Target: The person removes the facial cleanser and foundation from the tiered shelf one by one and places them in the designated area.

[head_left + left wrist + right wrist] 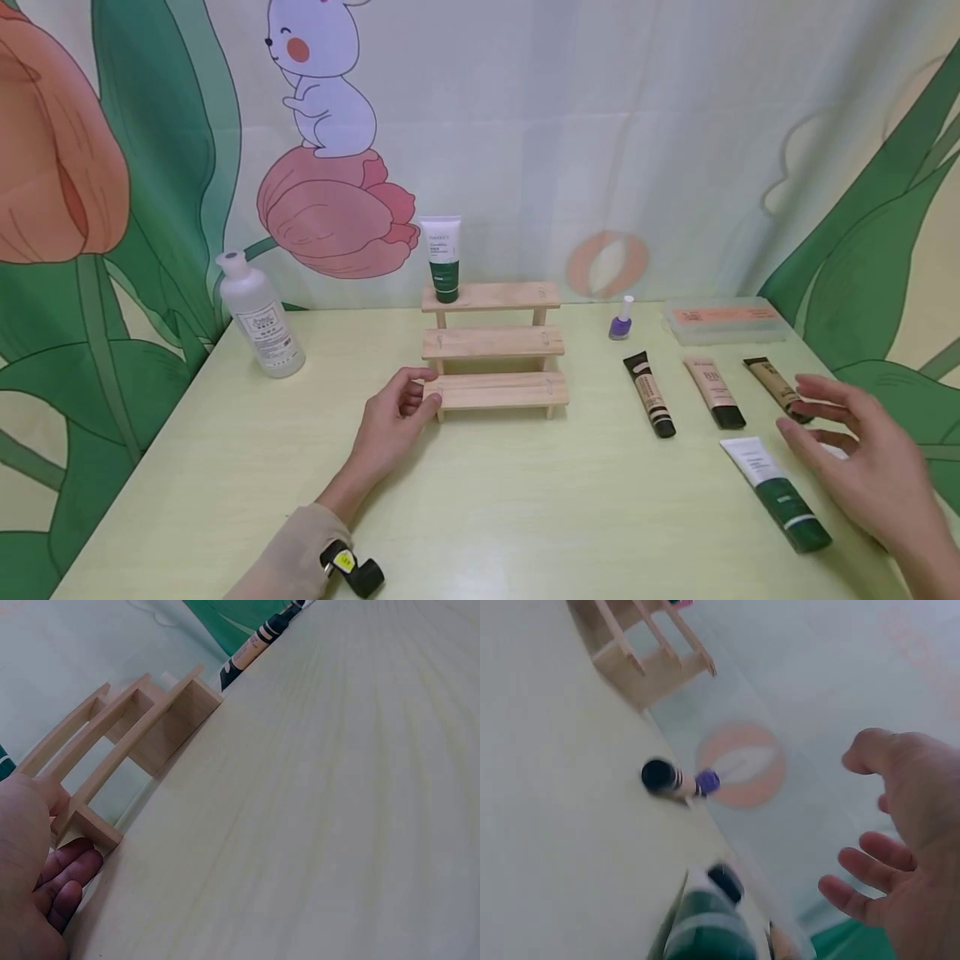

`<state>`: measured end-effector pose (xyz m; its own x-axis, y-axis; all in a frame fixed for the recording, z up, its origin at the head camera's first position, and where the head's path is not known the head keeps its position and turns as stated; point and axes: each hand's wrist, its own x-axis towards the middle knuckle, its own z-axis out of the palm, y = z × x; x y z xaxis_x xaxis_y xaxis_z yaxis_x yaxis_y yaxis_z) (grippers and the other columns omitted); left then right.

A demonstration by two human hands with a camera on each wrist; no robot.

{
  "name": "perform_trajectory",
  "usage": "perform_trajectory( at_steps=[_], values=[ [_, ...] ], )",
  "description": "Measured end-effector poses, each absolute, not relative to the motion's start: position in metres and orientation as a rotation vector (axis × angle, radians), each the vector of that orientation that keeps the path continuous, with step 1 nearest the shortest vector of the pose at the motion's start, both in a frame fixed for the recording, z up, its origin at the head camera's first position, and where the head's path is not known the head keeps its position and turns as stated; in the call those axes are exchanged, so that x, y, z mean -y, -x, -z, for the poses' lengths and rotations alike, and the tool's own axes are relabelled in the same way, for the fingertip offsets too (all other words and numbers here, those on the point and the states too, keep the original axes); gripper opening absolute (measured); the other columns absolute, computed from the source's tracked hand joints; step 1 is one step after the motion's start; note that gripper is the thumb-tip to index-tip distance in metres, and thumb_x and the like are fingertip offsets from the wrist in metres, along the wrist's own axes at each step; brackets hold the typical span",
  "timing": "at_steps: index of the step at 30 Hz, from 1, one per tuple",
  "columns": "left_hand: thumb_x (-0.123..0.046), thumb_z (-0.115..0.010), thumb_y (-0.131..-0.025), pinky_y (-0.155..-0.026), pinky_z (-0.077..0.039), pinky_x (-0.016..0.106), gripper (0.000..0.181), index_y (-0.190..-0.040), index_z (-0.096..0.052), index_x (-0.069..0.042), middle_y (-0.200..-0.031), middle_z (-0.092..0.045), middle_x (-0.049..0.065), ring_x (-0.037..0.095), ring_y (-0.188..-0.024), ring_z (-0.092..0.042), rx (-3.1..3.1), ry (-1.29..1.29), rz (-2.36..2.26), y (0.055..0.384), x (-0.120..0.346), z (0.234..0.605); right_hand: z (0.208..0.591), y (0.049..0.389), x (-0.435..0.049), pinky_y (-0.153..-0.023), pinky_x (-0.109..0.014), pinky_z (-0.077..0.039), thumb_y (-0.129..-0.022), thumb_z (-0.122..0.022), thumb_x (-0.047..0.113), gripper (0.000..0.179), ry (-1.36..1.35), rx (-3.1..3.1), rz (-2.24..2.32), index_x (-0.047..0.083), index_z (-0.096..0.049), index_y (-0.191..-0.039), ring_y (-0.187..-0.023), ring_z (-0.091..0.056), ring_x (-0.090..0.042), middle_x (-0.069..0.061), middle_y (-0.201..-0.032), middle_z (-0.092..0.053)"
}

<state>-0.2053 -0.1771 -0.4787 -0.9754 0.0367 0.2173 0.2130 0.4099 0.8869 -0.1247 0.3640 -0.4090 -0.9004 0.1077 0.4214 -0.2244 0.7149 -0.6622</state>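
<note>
A three-step wooden display stand [495, 390] is in the middle of the table. My left hand [393, 417] pinches the left end of its lowest step, thumb on the front and fingers curled around the edge, also seen from the left wrist. On the top step, at the left, a green-and-white squeeze tube [446, 260] stands on its cap. My right hand [873, 462] hovers at the right with loosely bent fingers and nothing in them. Close by lie a second green-and-white tube [780, 498] and a gold tube [774, 385], partly behind the fingertips.
A pink BB cream tube [712, 392] and a black-and-beige tube [649, 396] lie right of the stand. Behind them stand a purple nail polish bottle [621, 321] and a flat clear case [727, 323]. A white bottle [262, 321] stands at the left by the curtain.
</note>
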Motion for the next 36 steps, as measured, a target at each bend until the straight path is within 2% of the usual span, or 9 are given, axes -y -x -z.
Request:
perform_trajectory(
  at_steps=[2, 5, 8, 13, 24, 29, 36],
  values=[
    [-0.02, -0.076, -0.109, -0.085, -0.053, 0.026, 0.031, -0.139, -0.07, -0.02, -0.109, -0.071, 0.006, 0.022, -0.096, -0.063, 2.495, 0.226, 1.609, 0.206, 0.177, 0.479, 0.402, 0.134, -0.353, -0.09, -0.002, -0.049, -0.102, -0.081, 0.007, 0.065, -0.134, 2.424, -1.143, 0.009, -0.054, -0.161, -0.12, -0.061, 0.014, 0.026, -0.139, -0.057],
    [-0.02, -0.076, -0.109, -0.085, -0.052, 0.026, 0.031, -0.139, -0.07, -0.02, -0.109, -0.07, 0.006, 0.022, -0.095, -0.062, 2.491, 0.228, 1.614, 0.205, 0.178, 0.479, 0.39, 0.149, -0.336, -0.096, -0.005, -0.05, -0.103, -0.078, 0.001, 0.072, -0.202, 2.355, -1.305, 0.016, -0.048, -0.166, -0.129, -0.061, 0.004, 0.014, -0.15, -0.056],
    [-0.02, -0.075, -0.109, -0.085, -0.052, 0.026, 0.03, -0.139, -0.07, -0.019, -0.109, -0.07, 0.006, 0.021, -0.095, -0.062, 2.485, 0.229, 1.62, 0.205, 0.177, 0.479, 0.38, 0.164, -0.317, -0.097, -0.007, -0.05, -0.104, -0.076, 0.001, 0.074, -0.261, 2.33, -1.377, 0.019, -0.045, -0.169, -0.134, -0.06, -0.001, 0.01, -0.155, -0.053],
    [-0.019, -0.076, -0.108, -0.084, -0.052, 0.026, 0.031, -0.138, -0.07, -0.019, -0.108, -0.071, 0.007, 0.022, -0.095, -0.063, 2.486, 0.225, 1.63, 0.205, 0.177, 0.479, 0.366, 0.19, -0.282, -0.096, -0.011, -0.054, -0.104, -0.076, 0.002, 0.073, -0.345, 2.273, -1.482, 0.019, -0.044, -0.167, -0.137, -0.06, -0.008, 0.007, -0.153, -0.053],
    [-0.019, -0.076, -0.108, -0.083, -0.052, 0.025, 0.03, -0.138, -0.071, -0.018, -0.107, -0.07, 0.006, 0.02, -0.093, -0.062, 2.477, 0.222, 1.627, 0.206, 0.175, 0.479, 0.345, 0.236, -0.213, -0.1, -0.019, -0.057, -0.099, -0.082, 0.0, 0.074, -0.509, 2.106, -1.742, 0.017, -0.049, -0.163, -0.142, -0.057, -0.028, -0.005, -0.152, -0.052],
    [-0.019, -0.076, -0.108, -0.083, -0.052, 0.025, 0.029, -0.137, -0.071, -0.019, -0.107, -0.07, 0.005, 0.019, -0.093, -0.062, 2.478, 0.214, 1.619, 0.205, 0.175, 0.479, 0.343, 0.254, -0.185, -0.102, -0.024, -0.058, -0.099, -0.083, 0.004, 0.073, -0.568, 2.093, -1.745, 0.02, -0.049, -0.162, -0.142, -0.057, -0.031, -0.006, -0.153, -0.053],
    [-0.018, -0.077, -0.108, -0.083, -0.052, 0.025, 0.03, -0.137, -0.071, -0.019, -0.107, -0.071, 0.005, 0.02, -0.093, -0.062, 2.478, 0.224, 1.613, 0.206, 0.177, 0.479, 0.344, 0.278, -0.145, -0.103, -0.029, -0.059, -0.099, -0.083, 0.004, 0.07, -0.664, 2.056, -1.815, 0.017, -0.051, -0.16, -0.14, -0.059, -0.032, -0.009, -0.151, -0.053]
  ],
)
